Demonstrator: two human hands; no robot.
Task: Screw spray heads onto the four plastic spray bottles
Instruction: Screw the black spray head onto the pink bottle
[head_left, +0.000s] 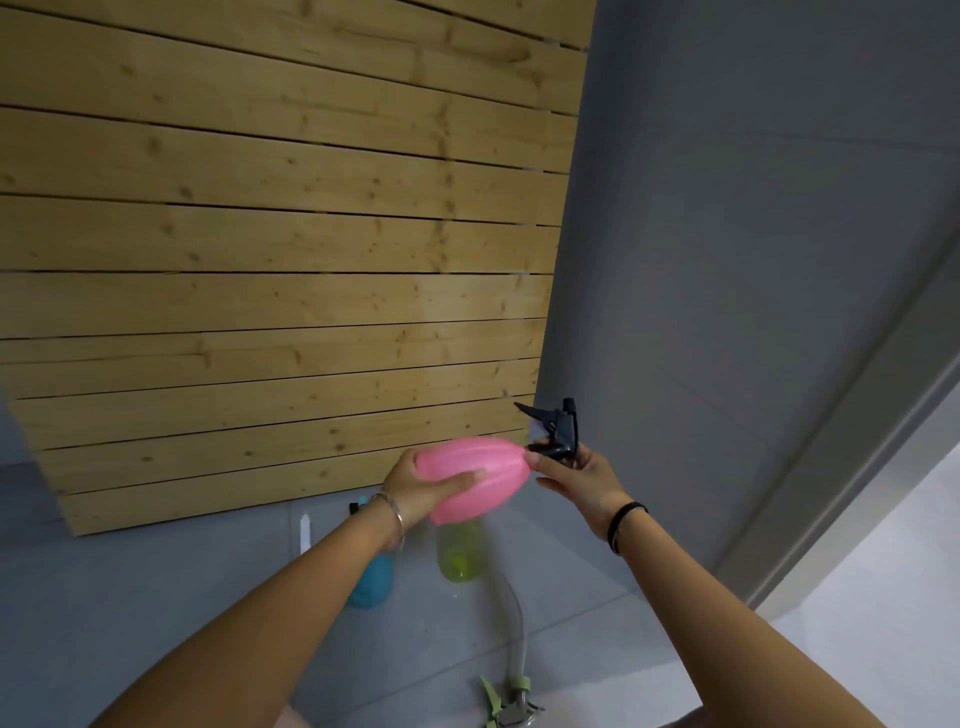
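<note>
Pink ribbed plastic fills the left hand (415, 488), whose grip is clamped round the belly of the pink bottle (470, 480), held sideways so its neck points toward the right hand (582, 480) and the body cannot turn with the thread. That hand's grip is pinched on the collar of the black spray head (556, 431) right at the neck, likely mid-screwing; below the grips a yellow-green bottle (460, 553) and a blue bottle (371, 582) wait beside a green spray head (511, 701)
</note>
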